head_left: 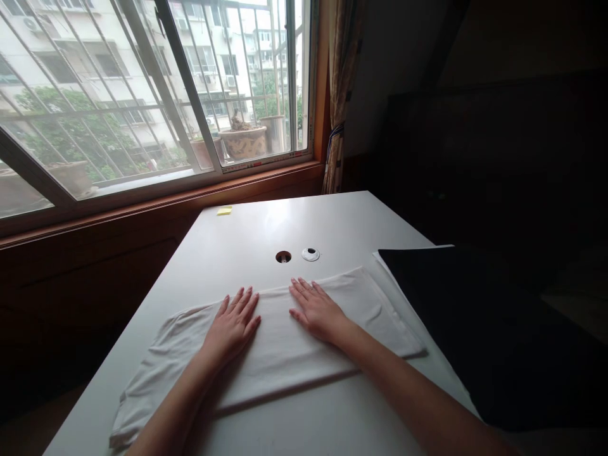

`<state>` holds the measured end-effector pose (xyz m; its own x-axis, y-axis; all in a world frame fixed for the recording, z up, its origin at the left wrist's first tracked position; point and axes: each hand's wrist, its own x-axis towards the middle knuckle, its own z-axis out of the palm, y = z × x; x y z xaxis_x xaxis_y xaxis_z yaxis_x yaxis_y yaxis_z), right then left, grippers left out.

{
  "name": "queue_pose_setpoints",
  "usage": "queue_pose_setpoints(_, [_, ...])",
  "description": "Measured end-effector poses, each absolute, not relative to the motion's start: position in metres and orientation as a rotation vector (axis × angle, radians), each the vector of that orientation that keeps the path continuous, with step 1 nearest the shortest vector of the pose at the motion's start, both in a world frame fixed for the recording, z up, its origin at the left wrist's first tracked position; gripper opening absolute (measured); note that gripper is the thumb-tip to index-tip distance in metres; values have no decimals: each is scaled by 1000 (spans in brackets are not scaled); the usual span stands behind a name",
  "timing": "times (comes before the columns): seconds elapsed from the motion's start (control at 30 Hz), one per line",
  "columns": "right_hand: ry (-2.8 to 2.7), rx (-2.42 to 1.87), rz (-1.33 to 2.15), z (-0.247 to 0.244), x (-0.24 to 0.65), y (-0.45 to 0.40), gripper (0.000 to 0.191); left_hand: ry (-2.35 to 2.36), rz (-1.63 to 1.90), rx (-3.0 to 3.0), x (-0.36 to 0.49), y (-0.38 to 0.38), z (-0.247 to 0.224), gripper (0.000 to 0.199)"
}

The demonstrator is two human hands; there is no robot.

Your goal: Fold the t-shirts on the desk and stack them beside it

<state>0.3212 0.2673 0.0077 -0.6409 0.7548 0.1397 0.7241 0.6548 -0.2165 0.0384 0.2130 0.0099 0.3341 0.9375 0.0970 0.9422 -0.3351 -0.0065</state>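
Observation:
A white garment (280, 361), which looks like a folded T-shirt, lies lengthwise across the white table. Its left end is creased and spreads toward the near left; the right end is flatter, with a straight hem. My left hand (232, 323) rests flat on the cloth left of its middle, fingers stretched toward the far edge. Flat on the same cloth lies my right hand (316, 310), fingers spread, its tips at the far folded edge. Neither hand grips anything. My forearms cover parts of the near side.
Beyond the garment, the white table (251, 240) has a round hole (284, 257) and a white cable grommet (310, 254). A yellow sticky note (224, 210) lies at the far left corner. A large black sheet-like thing (475, 316) covers the right side. A barred window (204, 82) stands behind.

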Motion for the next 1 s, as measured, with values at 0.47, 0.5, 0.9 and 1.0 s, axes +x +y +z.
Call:
queue_pose_setpoints(0.47, [-2420, -1770, 32, -8, 450, 315, 67, -2285, -67, -2197, -115, 204, 1, 63])
queue_pose_setpoints(0.5, [-2415, -1779, 29, -8, 450, 315, 67, -2299, -80, -2185, -117, 203, 0, 63])
queue_pose_setpoints(0.9, [-2397, -1774, 31, -12, 449, 321, 67, -2280, -43, -2185, -118, 210, 1, 62])
queue_pose_setpoints(1.0, [-2387, -1782, 40, -11, 449, 321, 66, -2263, -53, -2192, -117, 216, 3, 61])
